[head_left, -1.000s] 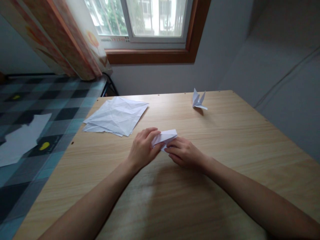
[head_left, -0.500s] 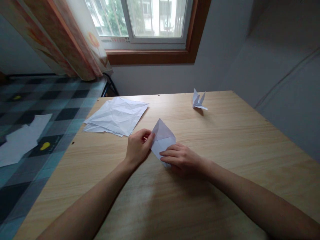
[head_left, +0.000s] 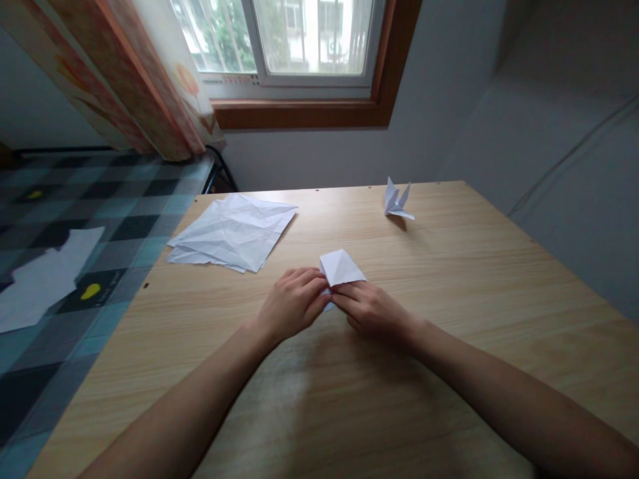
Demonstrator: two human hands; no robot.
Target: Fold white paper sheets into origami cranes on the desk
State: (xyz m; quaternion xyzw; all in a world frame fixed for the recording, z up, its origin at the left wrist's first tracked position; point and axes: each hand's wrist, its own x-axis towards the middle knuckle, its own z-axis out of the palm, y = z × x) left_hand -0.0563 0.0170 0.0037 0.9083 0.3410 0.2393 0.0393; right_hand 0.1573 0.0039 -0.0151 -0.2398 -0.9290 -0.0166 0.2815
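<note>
A small white sheet of folded paper point(head_left: 342, 266) lies between my hands near the middle of the table, its upper flap bent over toward me. My left hand point(head_left: 295, 301) grips its left edge, fingers curled and thumb close to the paper. My right hand point(head_left: 372, 307) presses on it from the right, with the fingertips partly under the flap. The two hands' fingertips nearly meet at the paper's lower part, which they mostly cover. A little of the paper shows below the fingers.
A stack of creased white sheets point(head_left: 237, 229) lies at the table's back left. A folded paper crane point(head_left: 397, 201) stands near the far edge. Left of the wooden table point(head_left: 474, 279), more paper point(head_left: 44, 276) rests on a checked cloth point(head_left: 150, 193). A window point(head_left: 314, 40) is behind.
The paper's far point has been folded down toward me, so it looks shorter. My left hand has moved right, closer to my right hand.
</note>
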